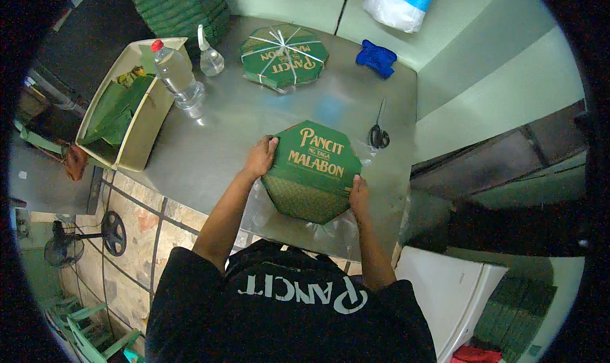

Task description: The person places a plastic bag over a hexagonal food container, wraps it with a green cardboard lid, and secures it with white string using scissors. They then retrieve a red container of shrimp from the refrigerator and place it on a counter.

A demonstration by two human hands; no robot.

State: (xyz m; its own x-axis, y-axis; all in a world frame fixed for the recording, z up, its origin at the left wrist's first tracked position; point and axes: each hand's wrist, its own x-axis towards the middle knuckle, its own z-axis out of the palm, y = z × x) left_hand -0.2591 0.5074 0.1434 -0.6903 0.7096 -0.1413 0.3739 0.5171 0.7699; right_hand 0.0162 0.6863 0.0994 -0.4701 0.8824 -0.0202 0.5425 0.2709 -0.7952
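Note:
An octagonal green cardboard food box [312, 172] with printed lettering is in front of me at the near part of the metal table. My left hand [261, 157] grips its upper left edge. On the opposite side my right hand [359, 194] holds the lower right edge, thumb at the lid's rim. Clear plastic film [257, 205] shows from under the box on both sides. Right of the box lie black-handled scissors [378, 136], blades pointing away from me. Farther back sits a second green octagonal box [285, 58], tied across with white plastic string.
A cream plastic bin [152, 124] with banana leaves [119, 105] stands at the table's left edge. Beside it are a red-capped water bottle [176, 74] and a spray bottle [210, 58]. A crumpled blue cloth [376, 59] lies at back right. Green stacked material [181, 10] rises behind.

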